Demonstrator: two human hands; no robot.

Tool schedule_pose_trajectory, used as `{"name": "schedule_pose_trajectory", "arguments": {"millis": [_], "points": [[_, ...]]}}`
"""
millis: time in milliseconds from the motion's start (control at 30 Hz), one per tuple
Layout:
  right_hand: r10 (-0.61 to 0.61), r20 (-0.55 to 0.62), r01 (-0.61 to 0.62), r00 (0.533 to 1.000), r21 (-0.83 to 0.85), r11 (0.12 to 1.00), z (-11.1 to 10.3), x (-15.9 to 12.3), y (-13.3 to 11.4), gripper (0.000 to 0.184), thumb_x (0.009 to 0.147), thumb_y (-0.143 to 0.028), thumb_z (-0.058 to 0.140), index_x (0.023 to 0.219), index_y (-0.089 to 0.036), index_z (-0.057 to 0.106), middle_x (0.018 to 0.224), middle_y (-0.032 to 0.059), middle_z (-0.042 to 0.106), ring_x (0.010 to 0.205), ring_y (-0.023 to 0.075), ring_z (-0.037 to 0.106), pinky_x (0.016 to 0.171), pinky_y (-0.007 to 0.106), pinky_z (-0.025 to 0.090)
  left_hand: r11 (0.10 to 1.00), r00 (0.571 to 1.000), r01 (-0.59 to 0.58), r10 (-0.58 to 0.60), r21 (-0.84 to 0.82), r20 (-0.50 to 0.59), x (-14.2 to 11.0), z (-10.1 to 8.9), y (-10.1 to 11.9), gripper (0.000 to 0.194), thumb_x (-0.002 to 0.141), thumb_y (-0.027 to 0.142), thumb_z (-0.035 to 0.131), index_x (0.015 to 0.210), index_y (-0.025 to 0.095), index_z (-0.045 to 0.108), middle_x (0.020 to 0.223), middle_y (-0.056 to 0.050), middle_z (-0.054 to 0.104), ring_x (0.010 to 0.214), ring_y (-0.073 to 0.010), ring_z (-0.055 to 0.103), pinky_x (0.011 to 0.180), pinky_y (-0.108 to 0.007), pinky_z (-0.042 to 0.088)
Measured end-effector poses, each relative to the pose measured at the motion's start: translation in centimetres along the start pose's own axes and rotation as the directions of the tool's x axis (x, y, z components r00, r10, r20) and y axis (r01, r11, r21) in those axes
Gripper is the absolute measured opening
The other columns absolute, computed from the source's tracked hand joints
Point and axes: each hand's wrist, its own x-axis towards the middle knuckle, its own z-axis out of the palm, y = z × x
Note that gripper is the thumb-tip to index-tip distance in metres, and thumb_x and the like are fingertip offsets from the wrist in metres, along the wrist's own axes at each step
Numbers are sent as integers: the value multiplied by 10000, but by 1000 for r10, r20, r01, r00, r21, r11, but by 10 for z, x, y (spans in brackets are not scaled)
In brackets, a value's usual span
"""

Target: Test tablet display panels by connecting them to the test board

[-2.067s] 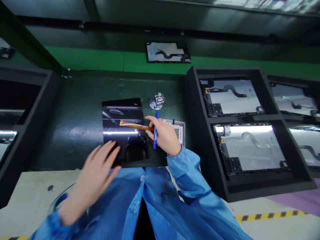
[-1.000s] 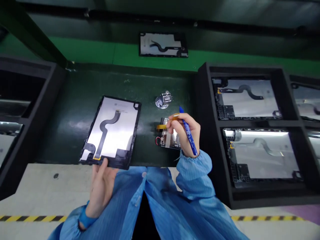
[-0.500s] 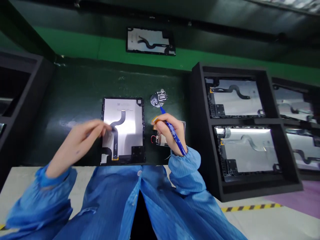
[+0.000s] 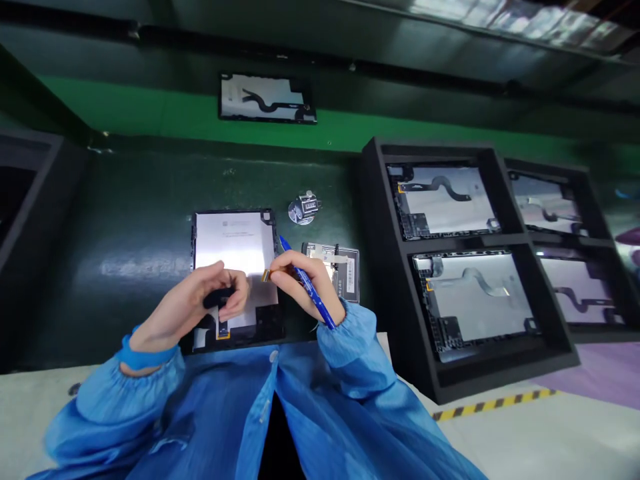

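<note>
A tablet screen panel (image 4: 235,250) lies back side up on the dark green mat, silver with a black flex cable. My left hand (image 4: 200,303) rests over its lower half and pinches the black flex cable (image 4: 219,298) between thumb and fingers. My right hand (image 4: 305,280) hovers at the panel's right edge. It holds a blue pen (image 4: 306,283) along the palm and pinches a small orange flex strip (image 4: 267,274) at its fingertips. A small circuit board (image 4: 334,261) lies just right of that hand.
A metal hand tally counter (image 4: 303,208) sits behind the panel. A black foam rack (image 4: 373,220) on the right holds several similar panels. Another panel (image 4: 267,98) lies on the green ledge at the back. A black tray (image 4: 27,193) stands at the left.
My left hand has settled on the panel and closed on its black cable. My right hand moved left from the circuit board to the panel's edge with the orange strip. The view shifted right.
</note>
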Motion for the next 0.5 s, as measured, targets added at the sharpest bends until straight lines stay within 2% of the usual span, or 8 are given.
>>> {"name": "schedule_pose_trajectory", "arguments": {"millis": [67, 133, 233, 300, 367, 400, 433, 500], "points": [[-8, 15, 8, 1000, -17, 1000, 0, -1, -1, 239, 952, -383, 641, 854, -165, 637, 704, -16, 582, 605, 91, 478, 597, 228, 382, 994, 990, -40, 26, -98, -142, -8, 10, -1, 420, 971, 458, 454, 649, 198, 530, 617, -11, 413, 589, -159, 372, 592, -304, 344], [0, 26, 1, 1000, -32, 1000, 0, -2, -2, 290, 955, -432, 633, 845, -164, 633, 705, -13, 588, 606, 94, 489, 603, 230, 396, 981, 965, -62, 12, -182, -264, -12, 17, -3, 392, 968, 444, 498, 673, 195, 565, 651, -18, 416, 628, -159, 389, 612, -293, 373], [11, 33, -10, 999, -29, 1000, -1, -3, -2, 314, 960, -455, 620, 837, -167, 624, 698, -13, 584, 597, 93, 489, 598, 231, 402, 947, 949, -64, -40, -315, -313, -11, 23, -7, 441, 972, 432, 510, 598, 198, 526, 591, -6, 349, 559, -147, 334, 572, -301, 389], [4, 32, -4, 999, 0, 1000, -1, -4, -1, 283, 958, -418, 628, 829, -166, 621, 696, -16, 582, 597, 90, 485, 602, 227, 404, 933, 946, -111, -7, -343, -324, -8, 24, -11, 458, 953, 378, 542, 541, 204, 443, 546, 13, 277, 512, -133, 263, 521, -291, 359], [8, 31, -9, 999, 23, 1000, -1, -4, -1, 263, 949, -393, 638, 820, -165, 620, 698, -16, 584, 602, 89, 489, 609, 225, 408, 952, 923, -185, 83, -244, -376, -6, 26, -18, 460, 932, 353, 581, 532, 204, 412, 534, 21, 267, 504, -127, 257, 514, -288, 346], [17, 32, -18, 999, 26, 999, -1, -5, 0, 264, 943, -394, 643, 813, -165, 618, 696, -17, 582, 601, 89, 489, 605, 224, 406, 967, 892, -218, 144, -129, -429, -5, 26, -22, 438, 930, 352, 601, 547, 200, 451, 540, 17, 314, 514, -127, 295, 526, -290, 350], [27, 35, -28, 999, 26, 999, -1, -5, 0, 270, 939, -400, 645, 807, -166, 616, 693, -18, 578, 598, 89, 487, 599, 224, 402, 972, 846, -235, 216, 22, -487, -5, 27, -26, 398, 926, 358, 628, 579, 198, 518, 558, 10, 390, 534, -129, 352, 543, -292, 363], [36, 47, -38, 998, 30, 999, -1, -5, 1, 272, 934, -403, 645, 804, -166, 614, 684, -22, 571, 591, 87, 483, 592, 220, 402, 916, 725, -218, 384, 338, -572, -5, 29, -35, 261, 901, 355, 698, 691, 205, 663, 643, -1, 559, 588, -134, 466, 566, -287, 399]]}}
